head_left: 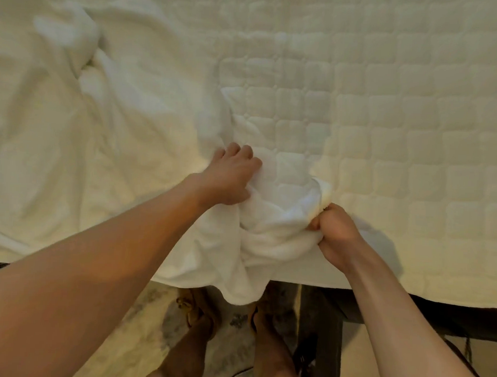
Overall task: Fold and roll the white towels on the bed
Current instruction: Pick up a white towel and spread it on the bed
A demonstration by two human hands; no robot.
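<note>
Left hand (231, 176) grips the white towel (274, 228), knuckles up and fingers curled down into the cloth at the towel's far left side. Right hand (336, 233) is clenched round a bunched fold at the towel's right side, thumb and fingers closed tightly on it, close to the near edge of the bed (413, 115). Both forearms are bare and reach in from the bottom of the view.

Between the two hands the towel is gathered into thick, twisted folds. It lies at the near edge of the bed, and its lower part hangs over that edge in a loose drape towards the floor (135, 342). How many layers are in the bunch cannot be told.

To the left, touching the towel, a wide spread of crumpled white cloth (75, 120) covers that side of the bed, with a raised ridge of folds near the upper left. Whether this is one towel or several cannot be told. On the right and across the top, the bed shows a pale quilted cover stitched in rounded squares.

Below the bed edge, the person's feet (200, 322) stand in brown sandals on a pale patterned floor, partly under the hanging towel. A dark bed frame (329, 332) shows beneath the mattress on the right.
</note>
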